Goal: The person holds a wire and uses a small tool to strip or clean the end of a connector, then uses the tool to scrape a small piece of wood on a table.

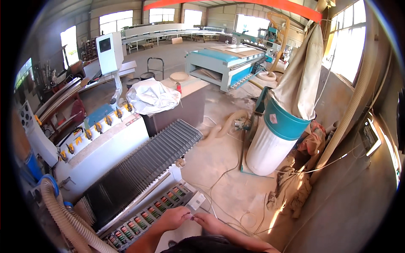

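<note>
My left hand (175, 218) and my right hand (208, 222) meet low in the middle, fingertips close together. Both have their fingers closed in a pinch; whatever lies between them is too small to make out. Just beyond and left of them runs a metal rail (184, 188) with a row of dark slots (147, 217) showing orange and green pieces. A black ribbed bellows cover (143, 164) slopes alongside it. Behind that stands a white machine body (109, 145) topped by several yellow tool forks (98, 127).
To the right stands a dust collector with a teal drum (283, 118) and tall cloth bag (297, 76). Cables (219, 181) and a beige hose (225, 126) lie on the dusty floor. A ribbed hose (63, 219) bends at lower left. A teal-and-white machine table (223, 57) stands farther back.
</note>
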Demonstrator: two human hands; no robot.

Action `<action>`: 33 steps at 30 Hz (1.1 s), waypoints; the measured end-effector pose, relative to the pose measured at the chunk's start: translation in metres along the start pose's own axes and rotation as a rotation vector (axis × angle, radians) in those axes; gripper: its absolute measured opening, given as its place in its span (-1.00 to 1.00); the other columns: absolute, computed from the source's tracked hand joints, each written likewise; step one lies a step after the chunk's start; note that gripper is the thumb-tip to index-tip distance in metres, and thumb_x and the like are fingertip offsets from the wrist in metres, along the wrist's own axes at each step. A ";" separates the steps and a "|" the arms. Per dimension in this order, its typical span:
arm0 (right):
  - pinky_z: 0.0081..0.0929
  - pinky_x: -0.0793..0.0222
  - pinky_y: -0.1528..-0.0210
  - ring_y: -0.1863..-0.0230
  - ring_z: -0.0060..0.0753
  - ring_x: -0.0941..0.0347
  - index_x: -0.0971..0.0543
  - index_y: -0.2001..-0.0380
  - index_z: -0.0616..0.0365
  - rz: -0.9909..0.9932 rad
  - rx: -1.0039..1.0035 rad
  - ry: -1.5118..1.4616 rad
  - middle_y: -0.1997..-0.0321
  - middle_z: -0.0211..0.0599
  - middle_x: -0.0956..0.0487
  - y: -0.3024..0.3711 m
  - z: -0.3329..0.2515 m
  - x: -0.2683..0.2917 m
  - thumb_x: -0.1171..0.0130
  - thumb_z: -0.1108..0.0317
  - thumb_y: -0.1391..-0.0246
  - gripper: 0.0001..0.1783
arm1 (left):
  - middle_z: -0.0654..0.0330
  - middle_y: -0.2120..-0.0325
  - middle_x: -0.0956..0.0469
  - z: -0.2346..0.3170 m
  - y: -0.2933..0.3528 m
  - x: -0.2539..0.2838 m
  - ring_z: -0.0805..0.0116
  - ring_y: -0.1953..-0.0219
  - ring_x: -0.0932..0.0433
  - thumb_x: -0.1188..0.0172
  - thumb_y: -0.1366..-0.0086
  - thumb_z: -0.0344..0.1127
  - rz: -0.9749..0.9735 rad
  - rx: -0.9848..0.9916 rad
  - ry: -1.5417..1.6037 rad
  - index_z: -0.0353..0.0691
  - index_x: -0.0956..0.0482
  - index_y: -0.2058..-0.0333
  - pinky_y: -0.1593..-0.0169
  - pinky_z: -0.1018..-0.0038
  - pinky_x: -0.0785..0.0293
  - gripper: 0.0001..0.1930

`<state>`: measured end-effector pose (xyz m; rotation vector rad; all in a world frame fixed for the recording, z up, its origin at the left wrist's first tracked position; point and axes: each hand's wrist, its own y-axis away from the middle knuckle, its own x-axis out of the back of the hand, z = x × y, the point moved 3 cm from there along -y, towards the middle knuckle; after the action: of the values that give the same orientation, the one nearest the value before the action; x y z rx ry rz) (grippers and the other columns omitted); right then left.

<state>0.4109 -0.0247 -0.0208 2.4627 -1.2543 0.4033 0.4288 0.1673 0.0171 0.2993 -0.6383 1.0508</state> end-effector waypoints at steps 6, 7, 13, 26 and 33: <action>-0.15 -0.45 0.01 0.11 0.14 -0.54 -0.61 0.12 0.17 0.134 0.147 0.180 0.18 0.03 -0.62 0.025 -0.010 -0.019 -0.07 0.21 -0.32 -0.73 | -0.02 0.30 -0.57 0.001 0.021 0.002 -0.08 0.20 -0.56 -0.04 -0.41 -0.11 -0.285 -0.038 -0.094 -0.18 -0.55 0.22 0.13 0.19 -0.49 -0.74; -0.13 -0.46 0.02 0.13 0.15 -0.55 -0.61 0.14 0.15 0.160 0.129 0.163 0.20 0.02 -0.62 0.031 -0.014 -0.024 -0.08 0.20 -0.31 -0.73 | -0.02 0.32 -0.55 0.003 0.024 0.000 -0.09 0.22 -0.56 -0.04 -0.40 -0.12 -0.315 -0.084 -0.074 -0.19 -0.52 0.24 0.16 0.15 -0.49 -0.75; -0.28 -0.40 0.18 0.35 -0.24 -0.49 -0.57 0.32 0.19 -0.121 0.101 -0.224 0.41 -0.14 -0.58 0.047 -0.022 -0.031 0.01 0.20 -0.39 -0.69 | 0.04 0.44 -0.52 0.029 0.046 -0.003 -0.07 0.39 -0.56 -0.21 -0.28 -0.25 -0.193 -0.331 -0.113 -0.19 -0.51 0.35 0.36 0.16 -0.49 -0.85; -0.12 -0.41 0.12 0.22 0.13 -0.53 -0.59 0.28 0.20 -0.070 0.115 -0.106 0.31 0.03 -0.60 0.048 -0.033 -0.017 -0.03 0.23 -0.33 -0.73 | -0.02 0.42 -0.55 0.027 0.041 -0.014 -0.12 0.36 -0.55 -0.18 -0.34 -0.13 -0.351 -0.117 -0.017 -0.20 -0.57 0.32 0.28 0.16 -0.47 -0.76; -0.10 -0.42 0.10 0.14 0.15 -0.53 -0.56 0.13 0.12 -0.018 0.125 -0.008 0.23 0.02 -0.60 0.054 -0.020 0.005 -0.01 0.21 -0.34 -0.75 | -0.11 0.42 -0.55 0.014 0.019 -0.023 -0.14 0.34 -0.53 -0.09 -0.40 -0.06 -0.495 0.063 0.094 -0.27 -0.57 0.34 0.25 0.20 -0.44 -0.65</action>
<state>0.3680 -0.0494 0.0090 2.5803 -1.2442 0.4809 0.4001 0.1530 0.0127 0.4339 -0.4157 0.6060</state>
